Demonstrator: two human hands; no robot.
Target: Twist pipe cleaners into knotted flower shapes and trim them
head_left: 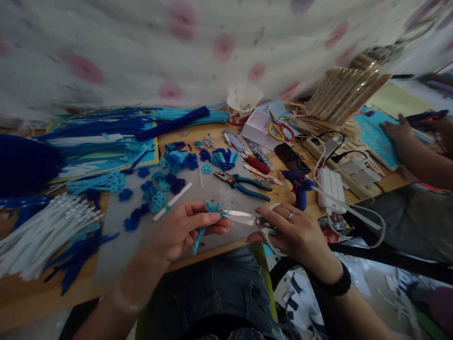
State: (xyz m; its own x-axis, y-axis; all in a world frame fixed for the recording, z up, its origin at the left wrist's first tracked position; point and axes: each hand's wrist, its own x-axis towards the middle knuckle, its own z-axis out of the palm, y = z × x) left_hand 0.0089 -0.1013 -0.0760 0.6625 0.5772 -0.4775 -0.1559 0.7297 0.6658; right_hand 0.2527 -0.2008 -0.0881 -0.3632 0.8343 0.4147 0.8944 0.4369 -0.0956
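Observation:
My left hand (191,224) pinches a light blue pipe-cleaner piece (213,207), its looped petals above the fingers and a stem hanging below them. In my right hand (292,229) are scissors (244,217) with pale handles, fingers and thumb in the loops. Their blades point left, and the tips meet the blue piece at my left fingertips. Just beyond my hands lie pliers (244,183) with teal handles. Blue pipe-cleaner flowers (155,200) are scattered past my left hand, near a white stick (172,202). A blue glue gun (299,186) stands beyond my right hand.
White pipe cleaners (49,231) and blue bundles (134,127) cover the left. At the back stand a paper cup (242,106) and red-yellow scissors (279,130). A power strip (332,189) with cables lies right. Another person's hand (398,130) rests on a blue board (375,134).

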